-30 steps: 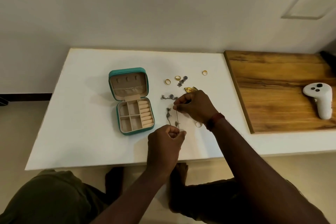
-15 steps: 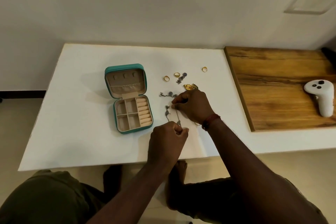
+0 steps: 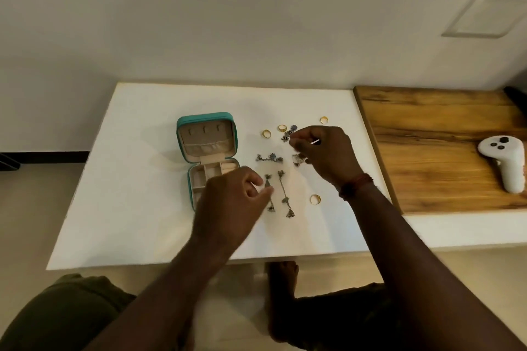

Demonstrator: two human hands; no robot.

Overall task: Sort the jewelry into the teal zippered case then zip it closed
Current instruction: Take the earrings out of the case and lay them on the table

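- White tabletop [image 3: 137, 194] carried all the jewelry; the person's knees and a bare foot [image 3: 282, 273] showed below its near edge.
- Left hand [image 3: 231, 202] hovered over the near right corner of the teal case [image 3: 206, 151], fingers loosely curled, thumb and forefinger nearly together beside one dangling earring [image 3: 268, 191]. Motion blur: whether they touched it could not be told.
- A second long earring [image 3: 285, 194] lay parallel, just right of the first, apart from both hands.
- One gold ring [image 3: 315, 199] lay right of the earrings, near the right wrist and its red band [image 3: 356, 184].
- Teal case stood open, lid upright at the far side, beige compartments visible and seemingly empty where not hidden by the hand.
- A short silver piece [image 3: 269, 157] lay between case and right hand.
- Right hand [image 3: 325, 154] was raised further back, thumb and forefinger pinched on a small item; blur hid what it was.
- Three gold rings [image 3: 267, 133] and a dark flower-shaped piece [image 3: 289, 132] lay beyond.
- A white controller [image 3: 506, 159] rested on the wooden board [image 3: 427, 151], far right.
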